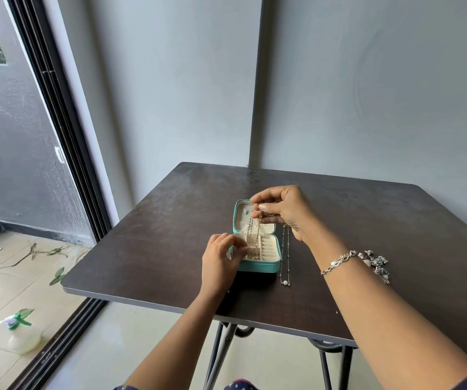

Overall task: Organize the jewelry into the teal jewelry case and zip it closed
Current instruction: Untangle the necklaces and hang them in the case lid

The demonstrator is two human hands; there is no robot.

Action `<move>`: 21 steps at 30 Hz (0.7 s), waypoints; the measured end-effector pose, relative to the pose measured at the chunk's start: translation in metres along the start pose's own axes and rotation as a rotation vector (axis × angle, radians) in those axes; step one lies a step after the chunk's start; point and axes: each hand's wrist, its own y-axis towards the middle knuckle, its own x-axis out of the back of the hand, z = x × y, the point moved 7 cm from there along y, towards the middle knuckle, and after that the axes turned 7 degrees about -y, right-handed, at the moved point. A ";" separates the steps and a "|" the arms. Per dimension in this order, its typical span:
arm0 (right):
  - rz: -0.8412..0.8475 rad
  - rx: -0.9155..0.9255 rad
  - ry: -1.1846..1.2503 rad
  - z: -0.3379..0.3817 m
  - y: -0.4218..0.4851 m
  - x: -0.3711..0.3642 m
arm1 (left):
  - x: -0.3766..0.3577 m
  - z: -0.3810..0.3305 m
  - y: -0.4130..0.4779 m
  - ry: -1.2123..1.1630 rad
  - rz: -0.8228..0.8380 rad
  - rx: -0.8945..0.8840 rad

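Pinching a beaded chain (258, 229) in the right hand (283, 212) at 12 o'clock over the open teal case (257, 267) on the bench (156, 235), with the left hand (221, 263) curled at its 9 o'clock edge, grip unclear, risking slack snagging the rim or tangling the necklace (285, 257) at 3 o'clock.

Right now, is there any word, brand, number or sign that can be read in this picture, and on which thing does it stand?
No text can be read.
teal jewelry case: no logo or label shows on its shell or lining.
table: no print on its dark top.
white object on the floor: too blurred to tell whether it bears any text.
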 end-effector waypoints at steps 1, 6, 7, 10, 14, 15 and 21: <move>-0.004 0.005 0.009 0.001 0.000 0.000 | -0.001 0.000 0.000 0.003 0.016 0.005; -0.006 0.027 0.036 0.005 0.001 0.000 | -0.007 -0.005 0.000 0.015 0.111 0.034; -0.004 0.031 0.041 0.006 0.001 0.000 | -0.008 -0.005 -0.001 0.019 0.123 0.044; 0.002 0.038 0.050 0.009 0.000 -0.001 | -0.008 -0.004 -0.001 0.040 0.128 0.068; 0.005 0.048 0.062 0.012 -0.001 -0.002 | -0.009 -0.005 -0.001 0.056 0.124 0.052; 0.006 0.050 0.066 0.012 -0.001 -0.003 | -0.010 -0.006 -0.001 0.068 0.125 0.038; 0.014 0.066 0.084 0.013 -0.002 -0.007 | -0.013 -0.005 -0.001 0.134 0.126 0.016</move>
